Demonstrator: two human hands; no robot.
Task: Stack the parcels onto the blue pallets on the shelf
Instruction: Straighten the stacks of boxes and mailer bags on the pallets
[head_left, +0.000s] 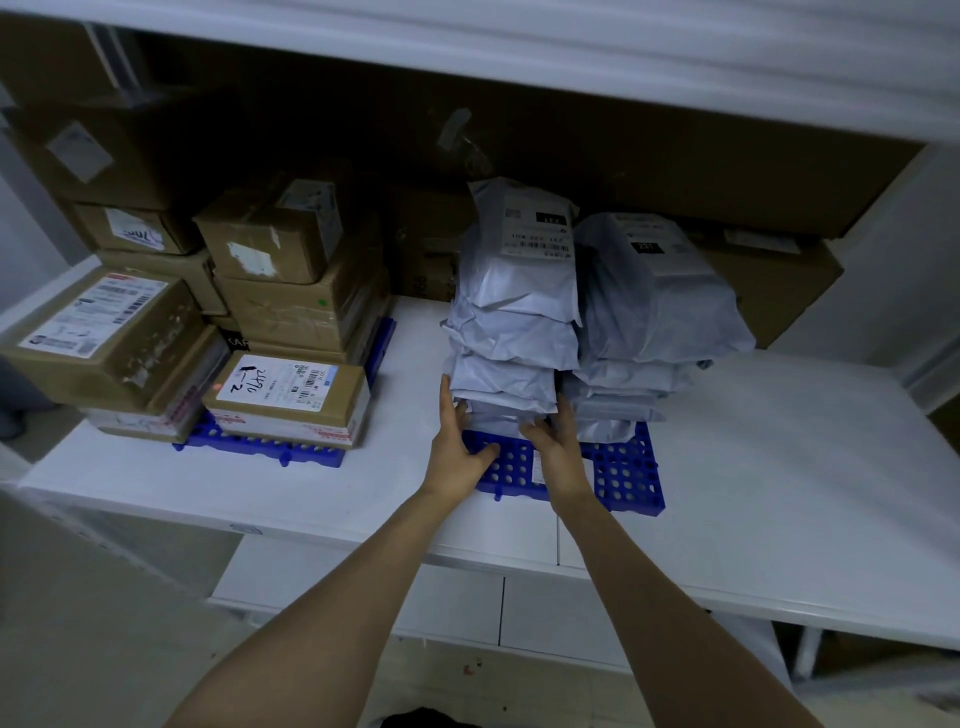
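Two stacks of grey poly-mailer parcels stand on a blue perforated pallet (623, 475) on the white shelf. The left stack (514, 322) is taller; the right stack (654, 312) leans beside it. My left hand (457, 447) rests with straight fingers against the left side of the left stack's base. My right hand (558, 447) touches the front right of the same stack's lowest parcels, fingers extended. A second blue pallet (260, 444) on the left carries several brown cardboard boxes (291, 395).
The white shelf board (779, 493) extends to the right of the pallet. Large cardboard cartons (769, 291) line the back wall. An upper shelf (519, 57) hangs low overhead. Below the shelf edge are white panels (441, 597).
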